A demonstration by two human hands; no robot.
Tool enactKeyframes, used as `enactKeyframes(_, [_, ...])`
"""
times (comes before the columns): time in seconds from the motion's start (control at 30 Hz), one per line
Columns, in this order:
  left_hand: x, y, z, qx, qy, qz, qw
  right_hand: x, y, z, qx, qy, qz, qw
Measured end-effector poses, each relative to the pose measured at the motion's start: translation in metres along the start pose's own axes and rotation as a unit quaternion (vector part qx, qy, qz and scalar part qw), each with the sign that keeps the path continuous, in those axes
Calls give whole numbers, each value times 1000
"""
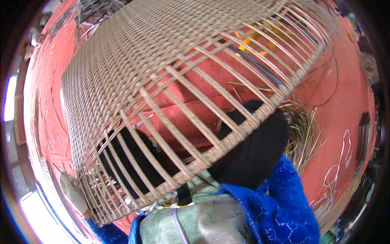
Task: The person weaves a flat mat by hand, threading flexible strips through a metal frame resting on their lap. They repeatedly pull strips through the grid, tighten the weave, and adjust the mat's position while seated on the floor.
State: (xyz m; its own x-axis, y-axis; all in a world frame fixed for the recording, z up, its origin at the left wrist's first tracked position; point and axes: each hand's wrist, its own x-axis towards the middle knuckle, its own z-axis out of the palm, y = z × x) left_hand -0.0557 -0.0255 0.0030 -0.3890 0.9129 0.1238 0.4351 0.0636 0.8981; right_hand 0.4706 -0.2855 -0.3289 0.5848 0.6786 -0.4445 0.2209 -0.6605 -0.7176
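A large woven wicker panel slants across the view above my lap. Its far part is tightly woven; its near part has bare, spaced ribs ending in a wrapped rim. At the panel's left end is my left hand, in a pale glove, closed on its edge. A thin strand sticks out by the fingers. My right arm, in a blue patterned sleeve, reaches up beside my dark-clad knee; the right hand itself does not show, hidden behind the knee or panel.
A red sheet covers the floor. Beside my right knee lies a bundle of loose cane strands. White cord trails at the right. Yellow pieces and a dark bar show through the ribs. More strands lie at the far left.
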Motion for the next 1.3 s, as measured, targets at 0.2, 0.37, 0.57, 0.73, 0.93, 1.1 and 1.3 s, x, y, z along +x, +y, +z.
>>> enactKeyframes(0.2, [8, -2, -8, 61, -42, 50, 996, -51, 52, -4, 48, 29, -35, 998])
enactKeyframes(0.37, [17, -25, -21, 47, -77, 87, 992, -53, 30, -2, 90, 11, 22, 996])
enactKeyframes(0.57, [47, -84, -38, -34, -102, -83, 991, -13, -86, 26, -145, 67, -175, 972])
enactKeyframes(0.73, [38, -146, -24, 240, -177, -82, 951, -5, -146, 18, -169, 22, -169, 971])
enactKeyframes(0.93, [13, -219, 40, 399, -324, -22, 858, -30, -214, 6, -141, 38, -198, 969])
enactKeyframes(1.1, [-3, -253, 104, 441, -391, 10, 808, -60, -304, 46, -116, 7, -266, 957])
enactKeyframes(1.3, [-13, -268, 155, 445, -401, 20, 800, -89, -394, 131, -117, -135, -341, 923])
